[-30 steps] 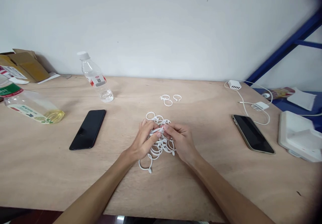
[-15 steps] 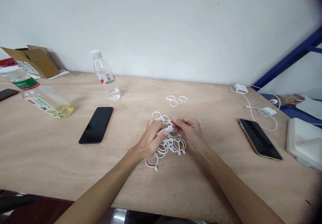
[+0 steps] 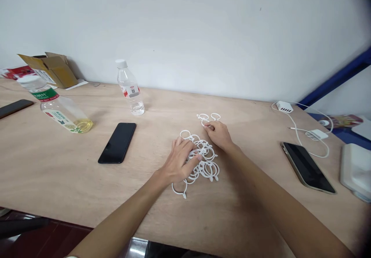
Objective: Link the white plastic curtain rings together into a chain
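White plastic curtain rings (image 3: pixel 213 171) with small eyelets lie in a tangled heap on the wooden table. My left hand (image 3: pixel 181 159) rests over the left side of this heap, its fingers stretched out and the thumb apart; part of the rings is hidden beneath it. Beyond the heap, my right hand (image 3: pixel 218 135) has its thumb and forefinger pinched at the near edge of a white ring (image 3: pixel 203 122). That ring belongs to a small far group, with another single ring (image 3: pixel 215 116) just to its right. The right fingers hide part of what they grip.
A black phone (image 3: pixel 117 142), a clear water bottle (image 3: pixel 131 89) and a bottle with yellow liquid (image 3: pixel 62 107) stand or lie leftward. To the right are a second phone (image 3: pixel 307 167), a white charger (image 3: pixel 285 106) with cables and a white box (image 3: pixel 356 169). A cardboard box (image 3: pixel 59 72) sits far left.
My right hand has moved from the heap away from me to the small far group of rings. My left hand has loosened from the white piece it pinched and lies flatter. The view has shifted slightly left.
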Action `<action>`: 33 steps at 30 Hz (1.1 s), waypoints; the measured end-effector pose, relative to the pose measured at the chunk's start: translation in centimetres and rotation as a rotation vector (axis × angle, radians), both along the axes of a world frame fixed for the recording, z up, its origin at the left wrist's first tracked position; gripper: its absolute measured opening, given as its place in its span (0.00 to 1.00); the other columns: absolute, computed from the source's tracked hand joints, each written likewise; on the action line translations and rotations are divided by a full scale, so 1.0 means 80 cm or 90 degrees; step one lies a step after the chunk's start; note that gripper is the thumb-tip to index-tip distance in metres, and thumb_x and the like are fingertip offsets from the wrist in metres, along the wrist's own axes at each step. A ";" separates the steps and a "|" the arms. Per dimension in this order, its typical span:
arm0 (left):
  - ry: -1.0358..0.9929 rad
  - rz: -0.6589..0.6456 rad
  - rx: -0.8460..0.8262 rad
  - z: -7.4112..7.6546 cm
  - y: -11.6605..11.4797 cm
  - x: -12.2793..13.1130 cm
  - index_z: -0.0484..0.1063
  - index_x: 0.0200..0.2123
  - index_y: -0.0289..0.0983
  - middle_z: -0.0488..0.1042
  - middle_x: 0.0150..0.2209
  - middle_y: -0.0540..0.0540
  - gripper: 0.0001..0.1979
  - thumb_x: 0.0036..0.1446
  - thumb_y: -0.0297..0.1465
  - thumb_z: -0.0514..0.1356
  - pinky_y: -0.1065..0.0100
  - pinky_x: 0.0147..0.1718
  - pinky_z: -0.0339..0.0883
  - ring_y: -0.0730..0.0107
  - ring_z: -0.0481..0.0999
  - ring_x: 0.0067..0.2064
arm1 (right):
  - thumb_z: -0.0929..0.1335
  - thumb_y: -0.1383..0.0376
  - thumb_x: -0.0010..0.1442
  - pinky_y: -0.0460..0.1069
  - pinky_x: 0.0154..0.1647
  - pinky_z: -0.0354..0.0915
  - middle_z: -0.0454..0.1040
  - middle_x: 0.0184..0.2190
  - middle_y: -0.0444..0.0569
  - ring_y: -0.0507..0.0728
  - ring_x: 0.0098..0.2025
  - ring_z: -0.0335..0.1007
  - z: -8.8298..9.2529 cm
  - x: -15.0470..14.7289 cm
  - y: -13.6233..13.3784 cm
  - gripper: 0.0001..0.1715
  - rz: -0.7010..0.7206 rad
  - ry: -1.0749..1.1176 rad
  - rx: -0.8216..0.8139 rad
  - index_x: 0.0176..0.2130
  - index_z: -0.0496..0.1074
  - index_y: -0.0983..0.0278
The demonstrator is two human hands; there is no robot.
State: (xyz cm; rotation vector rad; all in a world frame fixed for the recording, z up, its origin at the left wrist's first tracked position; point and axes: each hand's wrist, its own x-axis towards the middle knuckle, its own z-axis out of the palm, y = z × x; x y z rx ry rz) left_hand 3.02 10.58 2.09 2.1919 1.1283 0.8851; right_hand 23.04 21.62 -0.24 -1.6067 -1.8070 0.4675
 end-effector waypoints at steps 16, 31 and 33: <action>0.068 0.055 0.019 -0.004 -0.001 0.007 0.70 0.51 0.41 0.70 0.45 0.43 0.20 0.55 0.39 0.61 0.53 0.48 0.57 0.56 0.63 0.47 | 0.69 0.62 0.44 0.45 0.16 0.38 0.56 0.14 0.38 0.45 0.15 0.42 0.039 0.023 -0.052 0.10 -0.150 0.461 -0.223 0.20 0.65 0.65; 0.082 0.065 0.017 -0.001 -0.002 0.008 0.72 0.51 0.41 0.69 0.46 0.43 0.21 0.55 0.40 0.60 0.52 0.49 0.58 0.56 0.63 0.48 | 0.68 0.66 0.47 0.43 0.15 0.47 0.60 0.17 0.42 0.48 0.20 0.52 0.064 0.043 -0.064 0.09 -0.174 0.344 -0.275 0.18 0.66 0.65; 0.080 0.064 0.019 0.000 -0.002 0.008 0.72 0.50 0.41 0.70 0.46 0.43 0.20 0.56 0.40 0.60 0.53 0.49 0.58 0.56 0.63 0.48 | 0.67 0.65 0.48 0.43 0.15 0.52 0.69 0.23 0.47 0.50 0.24 0.60 0.063 0.044 -0.065 0.07 -0.168 0.330 -0.282 0.21 0.69 0.65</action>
